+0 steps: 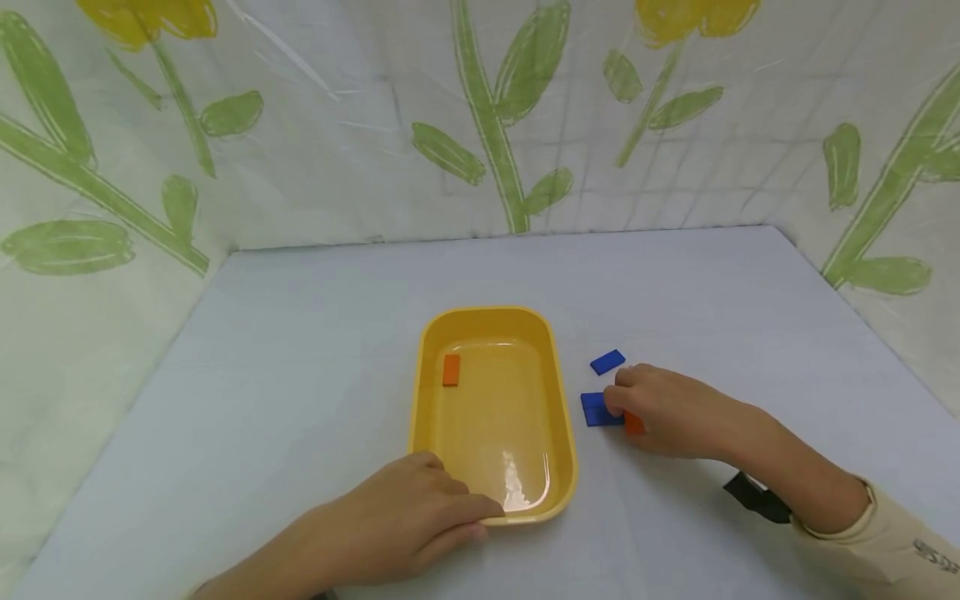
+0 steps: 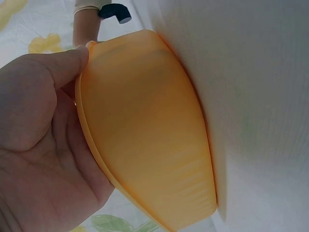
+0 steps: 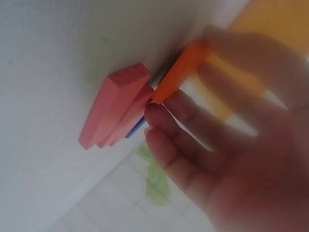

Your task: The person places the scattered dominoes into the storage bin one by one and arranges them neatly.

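A yellow plastic tray (image 1: 491, 321) stands on the table, a flat orange block (image 1: 451, 370) lying inside near its left wall. My left hand (image 1: 405, 521) grips the tray's near left rim; in the left wrist view the thumb (image 2: 70, 65) presses against that rim. To the right of the tray, my right hand (image 1: 678, 412) pinches another orange block (image 3: 178, 72) between thumb and fingers, close to the tabletop. Beside those fingers lie several red blocks (image 3: 116, 104), mostly covered by the hand in the head view. Flat blue blocks (image 1: 600, 410) lie by the fingertips.
One more blue block (image 1: 607, 362) lies a little farther back. A pale cloth covers the tabletop (image 1: 300, 333). Behind it hangs a white sheet (image 1: 330, 167) painted with flowers and leaves. A dark strap (image 1: 757, 497) shows at the right wrist.
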`<state>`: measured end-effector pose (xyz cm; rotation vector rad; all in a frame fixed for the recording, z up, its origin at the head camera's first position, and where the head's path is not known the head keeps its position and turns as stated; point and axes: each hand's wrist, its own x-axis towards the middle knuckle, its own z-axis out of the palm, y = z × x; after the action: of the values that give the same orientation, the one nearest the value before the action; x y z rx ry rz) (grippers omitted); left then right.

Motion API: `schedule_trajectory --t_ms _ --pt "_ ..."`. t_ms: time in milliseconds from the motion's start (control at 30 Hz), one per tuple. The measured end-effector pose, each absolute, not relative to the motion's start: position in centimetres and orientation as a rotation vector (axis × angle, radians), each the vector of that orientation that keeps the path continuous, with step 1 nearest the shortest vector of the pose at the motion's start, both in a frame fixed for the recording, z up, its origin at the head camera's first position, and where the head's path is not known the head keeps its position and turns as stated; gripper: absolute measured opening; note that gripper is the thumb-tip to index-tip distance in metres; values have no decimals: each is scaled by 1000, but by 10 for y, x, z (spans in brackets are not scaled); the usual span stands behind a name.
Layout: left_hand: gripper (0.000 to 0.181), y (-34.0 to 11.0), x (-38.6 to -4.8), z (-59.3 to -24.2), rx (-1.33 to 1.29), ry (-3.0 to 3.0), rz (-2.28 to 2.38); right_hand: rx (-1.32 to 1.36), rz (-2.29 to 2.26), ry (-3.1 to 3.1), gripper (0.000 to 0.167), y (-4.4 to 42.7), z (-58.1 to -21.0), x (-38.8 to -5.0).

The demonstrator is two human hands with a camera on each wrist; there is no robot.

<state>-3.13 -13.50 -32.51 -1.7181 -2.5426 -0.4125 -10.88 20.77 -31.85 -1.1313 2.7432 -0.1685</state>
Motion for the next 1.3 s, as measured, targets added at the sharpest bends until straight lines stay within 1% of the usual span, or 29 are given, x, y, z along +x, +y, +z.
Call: schedule_trajectory --t_ms 200,333,467,667,833,867,1300 --pt "23 -135 -31 -324 -1719 -2540 -395 -1117 -208 2719 23 207 -310 -108" --pt "24 -135 -31 -324 -1718 -2542 -395 -1166 -244 2727 23 206 -304 -111" --pt "24 -134 -31 -325 -1718 -2534 -397 -1267 -262 2779 23 207 -296 -114" --pt "24 -135 -31 -326 -1714 -2533 -393 -1465 -329 2836 16 203 -285 -123" --pt "26 -135 -32 -326 -1706 -2557 -397 -1670 -399 2837 19 193 -279 -131" --pt "26 -135 -31 -326 -1701 -2557 -398 -1687 -405 2837 23 190 -279 -132" --pt "24 -135 -31 -327 -1698 -2526 -399 -1671 -308 2742 20 154 -278 -139"
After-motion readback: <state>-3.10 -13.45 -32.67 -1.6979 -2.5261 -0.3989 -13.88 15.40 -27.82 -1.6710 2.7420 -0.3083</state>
